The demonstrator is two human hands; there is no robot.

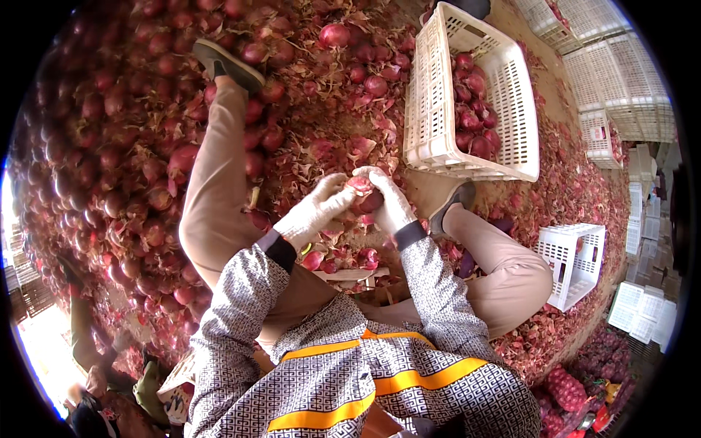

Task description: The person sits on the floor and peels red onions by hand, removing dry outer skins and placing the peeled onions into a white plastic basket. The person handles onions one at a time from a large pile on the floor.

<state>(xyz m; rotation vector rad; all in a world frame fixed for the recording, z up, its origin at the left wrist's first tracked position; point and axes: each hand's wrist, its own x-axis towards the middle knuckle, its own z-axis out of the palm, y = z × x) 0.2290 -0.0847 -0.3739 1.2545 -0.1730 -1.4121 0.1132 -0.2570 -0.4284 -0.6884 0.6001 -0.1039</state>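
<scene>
Above my lap, a red onion (369, 203) with a paler, peeled-looking patch on top is held between my gloved hands. My right hand (390, 201) wraps its far right side, with fingers curled over the top. From the left, my left hand (320, 209) has its thumb and fingertips against the onion's upper left side; its exact grip there is partly hidden. Both hands wear white knitted gloves. Below them, between my legs, loose onion skins (334, 257) lie around a small pale wooden piece (353, 275).
A large heap of red onions (126, 148) spreads across the left. A white plastic crate (432, 104), tilted towards me, holds several onions at upper right. Another white crate (572, 268) stands beside my right knee. Stacked crates (619, 76) and filled net bags (567, 388) line the right. Another person (98, 394) is at lower left.
</scene>
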